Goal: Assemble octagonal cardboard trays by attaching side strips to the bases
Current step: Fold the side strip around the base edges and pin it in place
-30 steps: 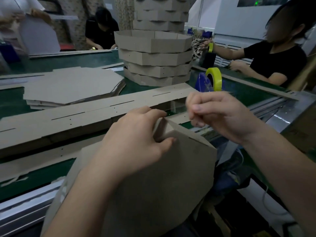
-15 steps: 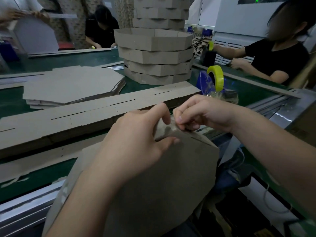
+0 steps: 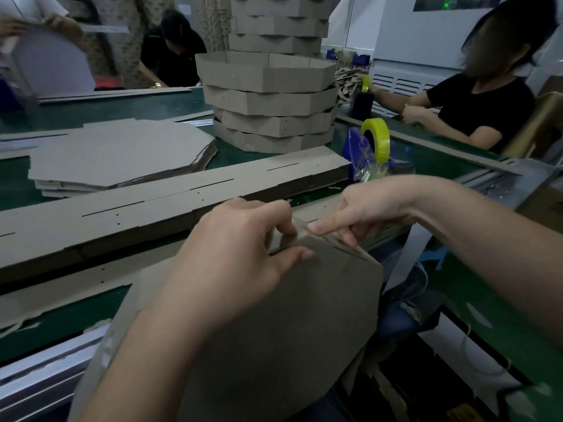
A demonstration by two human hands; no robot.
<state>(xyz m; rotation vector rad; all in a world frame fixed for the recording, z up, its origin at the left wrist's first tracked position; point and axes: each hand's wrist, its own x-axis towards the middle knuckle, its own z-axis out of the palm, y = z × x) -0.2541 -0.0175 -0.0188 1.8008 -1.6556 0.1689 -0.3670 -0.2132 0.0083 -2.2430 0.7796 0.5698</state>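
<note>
A: Items, left to right?
B: Bases [image 3: 115, 153], stacked. Strips [image 3: 182, 202], flat alongside. My left hand [image 3: 240, 254] grips the tray [image 3: 289, 315], tilted off the table [image 3: 91, 111] edge, steadying its corner. My right hand [image 3: 365, 214] pinches that corner, probably taping it down.
A: Roll [image 3: 376, 138]?
B: Close by, right.

No readable text or labels
</note>
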